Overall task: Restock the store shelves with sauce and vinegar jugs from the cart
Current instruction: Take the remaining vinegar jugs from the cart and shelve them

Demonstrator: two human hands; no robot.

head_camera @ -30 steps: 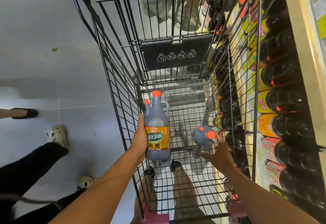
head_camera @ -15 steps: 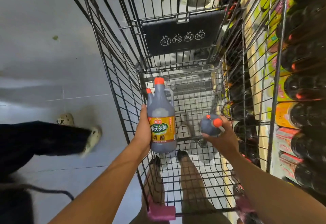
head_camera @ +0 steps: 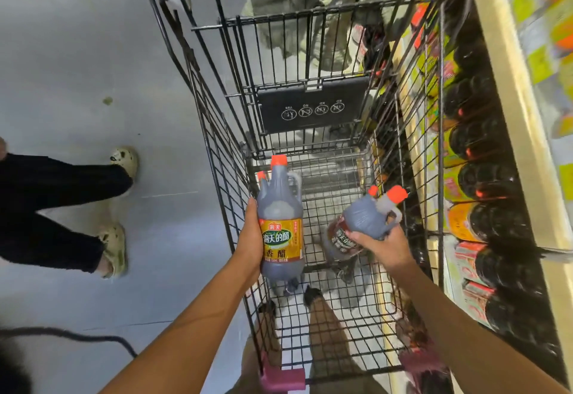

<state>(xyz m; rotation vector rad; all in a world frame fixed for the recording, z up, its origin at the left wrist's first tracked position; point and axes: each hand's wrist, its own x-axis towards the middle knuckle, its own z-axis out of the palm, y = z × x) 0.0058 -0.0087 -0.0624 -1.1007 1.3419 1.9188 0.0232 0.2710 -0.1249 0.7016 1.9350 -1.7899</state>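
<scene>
We hold dark vinegar jugs in both hands over the black wire shopping cart (head_camera: 217, 158).

Our left hand (head_camera: 249, 238) wraps the side of an upright dark plastic jug with an orange cap and a yellow-and-green label (head_camera: 280, 220), a second orange cap showing just behind it. Our right hand (head_camera: 383, 243) grips from below a tilted dark jug with an orange cap and clear handle (head_camera: 367, 215); another dark labelled jug (head_camera: 341, 240) is pressed against it, and we cannot tell how that one is held. On our right, the cream-edged store shelf (head_camera: 514, 108) carries rows of dark bottles. Another person's black-trousered legs (head_camera: 52, 204) stand on the grey floor, left.
</scene>
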